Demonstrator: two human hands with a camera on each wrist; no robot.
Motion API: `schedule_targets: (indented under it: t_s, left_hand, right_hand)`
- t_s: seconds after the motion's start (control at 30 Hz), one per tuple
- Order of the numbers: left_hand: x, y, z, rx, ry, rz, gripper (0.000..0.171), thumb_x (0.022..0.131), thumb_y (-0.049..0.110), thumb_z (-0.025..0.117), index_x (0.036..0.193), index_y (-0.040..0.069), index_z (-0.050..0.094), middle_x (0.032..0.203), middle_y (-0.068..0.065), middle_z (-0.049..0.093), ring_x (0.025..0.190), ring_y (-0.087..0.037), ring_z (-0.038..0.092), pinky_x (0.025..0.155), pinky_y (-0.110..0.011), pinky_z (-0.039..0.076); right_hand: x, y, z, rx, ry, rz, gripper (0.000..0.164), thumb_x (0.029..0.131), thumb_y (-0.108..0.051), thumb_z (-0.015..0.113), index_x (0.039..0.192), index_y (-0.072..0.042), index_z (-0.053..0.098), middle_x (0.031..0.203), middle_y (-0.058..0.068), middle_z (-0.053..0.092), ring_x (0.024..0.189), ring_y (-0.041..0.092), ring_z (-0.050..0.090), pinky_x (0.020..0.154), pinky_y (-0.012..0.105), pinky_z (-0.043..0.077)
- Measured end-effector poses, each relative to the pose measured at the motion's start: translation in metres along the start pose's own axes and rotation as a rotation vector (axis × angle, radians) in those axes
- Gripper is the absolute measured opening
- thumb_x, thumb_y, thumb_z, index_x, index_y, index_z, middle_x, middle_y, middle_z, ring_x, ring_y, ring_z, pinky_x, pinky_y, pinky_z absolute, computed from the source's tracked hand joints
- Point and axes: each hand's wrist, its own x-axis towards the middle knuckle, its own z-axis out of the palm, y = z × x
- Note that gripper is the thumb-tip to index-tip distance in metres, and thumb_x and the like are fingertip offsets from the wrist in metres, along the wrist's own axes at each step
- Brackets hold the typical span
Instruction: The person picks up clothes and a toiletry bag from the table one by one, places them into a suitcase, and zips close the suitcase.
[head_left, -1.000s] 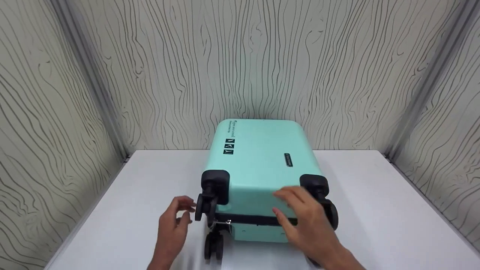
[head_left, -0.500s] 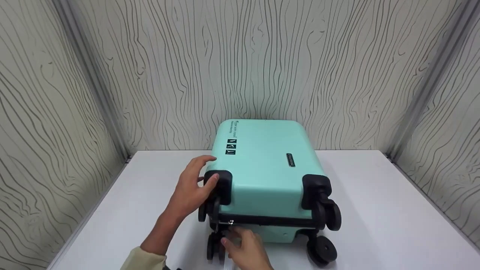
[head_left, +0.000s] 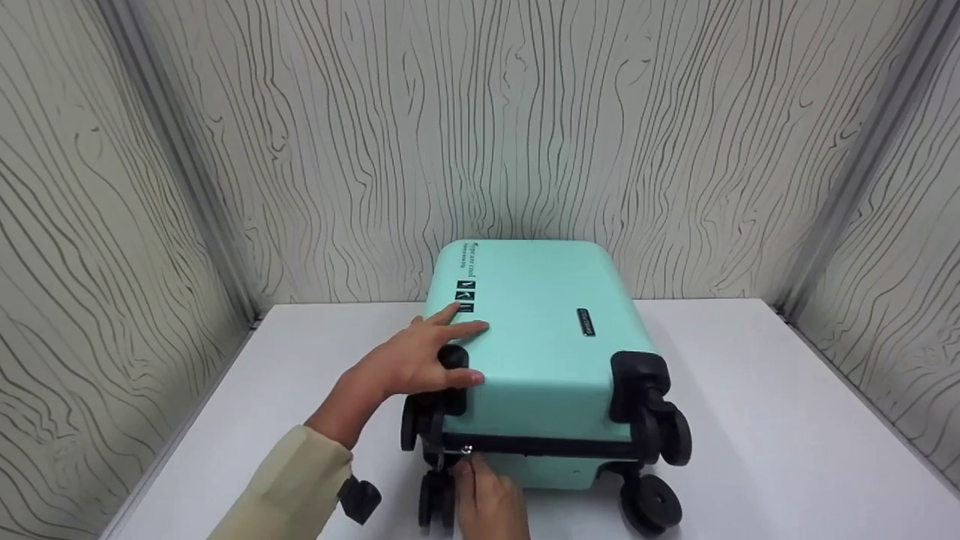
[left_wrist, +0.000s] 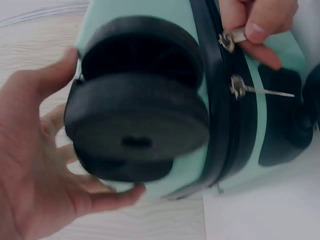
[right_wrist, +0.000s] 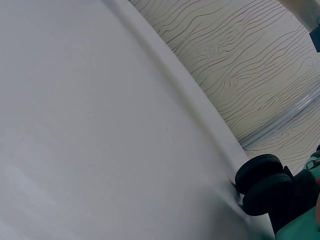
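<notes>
A mint-green hard-shell suitcase (head_left: pixel 540 300) lies flat, its wheeled end toward me. My left hand (head_left: pixel 416 360) rests on its near left corner with fingers spread, over the black wheel housing (head_left: pixel 454 357). In the left wrist view, that hand stands around the black double wheel (left_wrist: pixel 140 120), thumb and fingertips at the shell. Below the dark zipper band (head_left: pixel 540 445), my right hand (head_left: pixel 491 502) pinches a metal zipper pull (left_wrist: pixel 239 35) between thumb and finger. A second zipper pull (left_wrist: pixel 265 92) sticks out loose beside it. The right wrist view shows only a sliver of the right hand.
The suitcase lies on a white table (head_left: pixel 750 420), close to the wood-grain back wall (head_left: pixel 525 135). More black wheels (head_left: pixel 660 435) jut out at its near right corner. A black wrist device (head_left: pixel 361 501) sits by the left sleeve.
My left hand has moved from beside the suitcase up onto its near left corner. The right hand has come left and down from the suitcase's front to the zipper pull.
</notes>
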Motion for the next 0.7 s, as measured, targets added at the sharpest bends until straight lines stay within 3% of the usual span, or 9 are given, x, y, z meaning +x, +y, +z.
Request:
schedule_targets:
  t_s: [0.2,0.37,0.5,0.7]
  left_hand:
    - [0.000,0.011,0.003,0.077,-0.005,-0.039,0.079,0.068,0.071,0.063,0.137,0.037,0.044,0.153,-0.010,0.025,0.126,-0.037,0.044,0.098,-0.050,0.041]
    - [0.002,0.018,0.006,0.123,0.007,-0.055,0.078,0.068,0.072,0.061,0.137,0.038,0.045,0.152,-0.011,0.027,0.121,-0.042,0.047,0.094,-0.051,0.044]
    - [0.003,0.017,0.011,0.135,0.020,-0.042,0.079,0.069,0.072,0.060,0.137,0.036,0.045,0.151,-0.013,0.028,0.119,-0.044,0.049,0.092,-0.050,0.045]
    - [0.003,0.017,0.010,0.146,0.040,-0.029,0.082,0.068,0.076,0.057,0.137,0.035,0.046,0.150,-0.014,0.030,0.116,-0.044,0.051,0.090,-0.050,0.046]
  right_hand:
    - [-0.001,-0.010,-0.001,-0.098,-0.030,0.008,0.020,0.093,-0.011,0.052,0.073,-0.011,0.056,0.047,-0.006,0.048,0.039,0.004,0.041,0.035,0.024,0.031]
    - [0.000,-0.018,-0.003,-0.211,-0.088,-0.031,0.008,0.084,-0.002,0.058,0.077,-0.005,0.061,0.053,0.001,0.054,0.041,0.009,0.049,0.034,0.022,0.034]
    - [0.000,-0.023,0.000,-0.367,-0.072,-0.087,0.007,0.074,0.001,0.065,0.077,-0.003,0.060,0.054,0.002,0.052,0.040,0.011,0.049,0.034,0.023,0.035]
    - [0.000,-0.027,0.003,-0.414,-0.016,-0.125,0.013,0.069,0.002,0.066,0.075,-0.004,0.056,0.050,0.002,0.051,0.039,0.011,0.049,0.034,0.022,0.034]
